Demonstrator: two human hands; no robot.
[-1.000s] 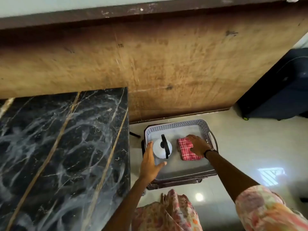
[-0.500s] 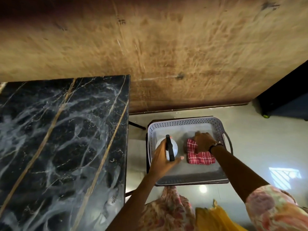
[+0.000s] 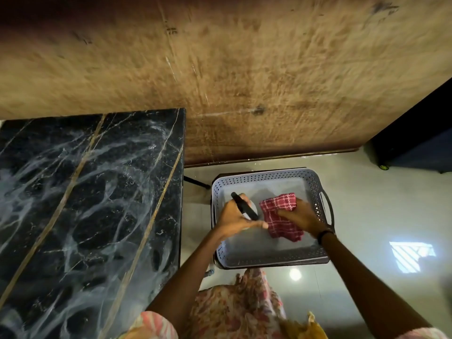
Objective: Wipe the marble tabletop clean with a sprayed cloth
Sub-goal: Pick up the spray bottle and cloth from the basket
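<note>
The black marble tabletop (image 3: 80,206) with white and gold veins fills the left side. To its right, low near the floor, stands a grey perforated basket (image 3: 315,189). My left hand (image 3: 234,218) is inside the basket, closed around a spray bottle whose black trigger head (image 3: 244,209) sticks out; the white body is mostly hidden. My right hand (image 3: 303,216) grips a red-and-white checked cloth (image 3: 278,216), lifted slightly and crumpled above the basket floor.
A brown wooden panel (image 3: 244,69) stands behind the table and basket. A dark case on wheels (image 3: 415,148) sits at the far right. The floor (image 3: 379,216) is pale glossy tile. My patterned clothing (image 3: 239,307) shows at the bottom.
My left hand went from beside the bottle to wrapped around it and tilted it. My right hand gathered the flat cloth and raised it. The view shifted downward.
</note>
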